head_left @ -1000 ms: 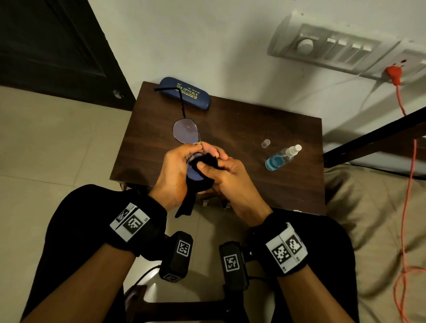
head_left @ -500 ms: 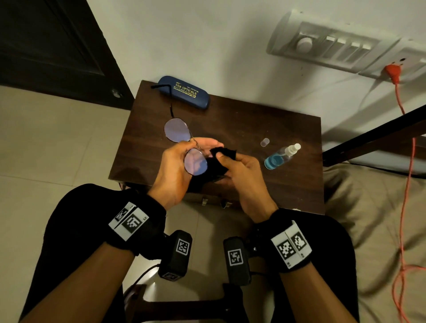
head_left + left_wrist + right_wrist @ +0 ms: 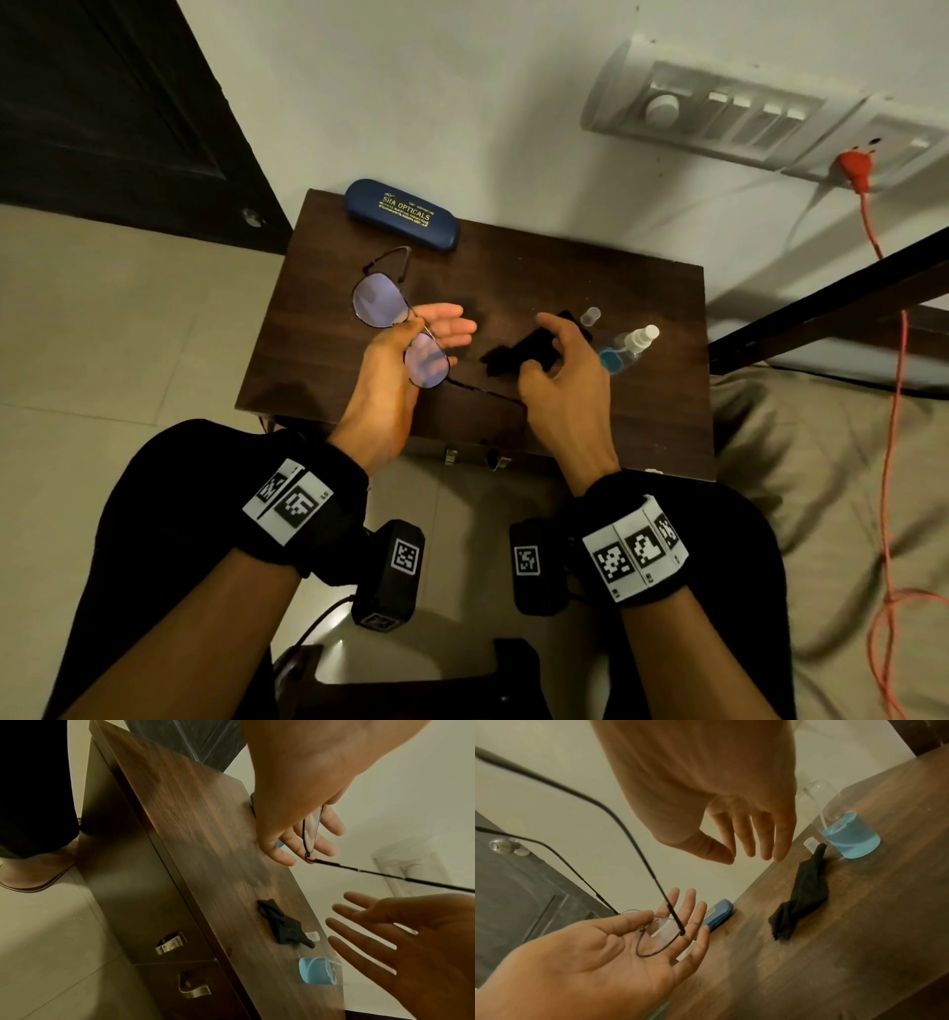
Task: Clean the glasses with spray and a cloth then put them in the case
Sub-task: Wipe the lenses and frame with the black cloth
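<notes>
Thin-framed glasses with their temples unfolded are held above the table's left half by my left hand. The thumb pinches them near the bridge and the other fingers are stretched out under one lens. A crumpled black cloth lies loose on the table, as the right wrist view shows. My right hand hovers just above the cloth, fingers relaxed and holding nothing. The blue glasses case lies closed at the table's back left corner. The spray bottle with blue liquid stands right of the cloth.
The bottle's small clear cap stands beside the cloth. The dark wooden table is small, with drawer handles on its front. A wall is behind it, a dark door to the left, and a bed with an orange cable to the right.
My hands have drawn apart. The right hand stopped wiping and let the cloth drop onto the table. The left hand carried the glasses to the left.
</notes>
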